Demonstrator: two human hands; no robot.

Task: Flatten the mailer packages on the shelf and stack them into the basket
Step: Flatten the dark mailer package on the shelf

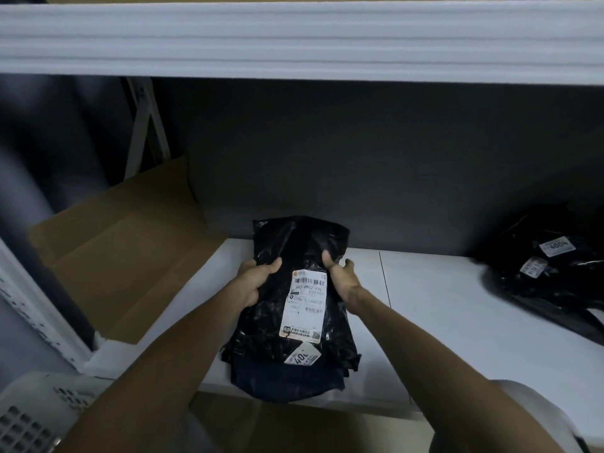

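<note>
A white perforated basket (pixel 36 416) shows only its corner at the lower left, below the front edge of the shelf (pixel 441 308); what lies in it cannot be seen. On the left end of the shelf sits brown cardboard (pixel 124 256), opened out flat with its flaps spread, reaching from the left edge toward the middle and holding nothing that shows. At the middle of the shelf is a black mailer package (pixel 258 338), glossy and wrinkled, lying lengthwise from front to back. Its near end hangs over the shelf's front edge and its far end reaches toward the dark back wall. It carries a white shipping label (pixel 305 304) with barcodes on top, and a smaller white tag (pixel 300 354) with large digits just nearer the front. The left hand (pixel 256 282) grips the package's left side, thumb curled over the top face and fingers tucked beneath. The right hand (pixel 343 277) grips the right side the same way, thumb on top just beside the label's upper corner. The two hands are apart, with the label between them, both clamped on the plastic. At the right end of the shelf, well apart from the held package, lies a pile of black mailers (pixel 552 266) with white tags showing. An upper shelf (pixel 294 37) with a white ribbed edge spans the top.
</note>
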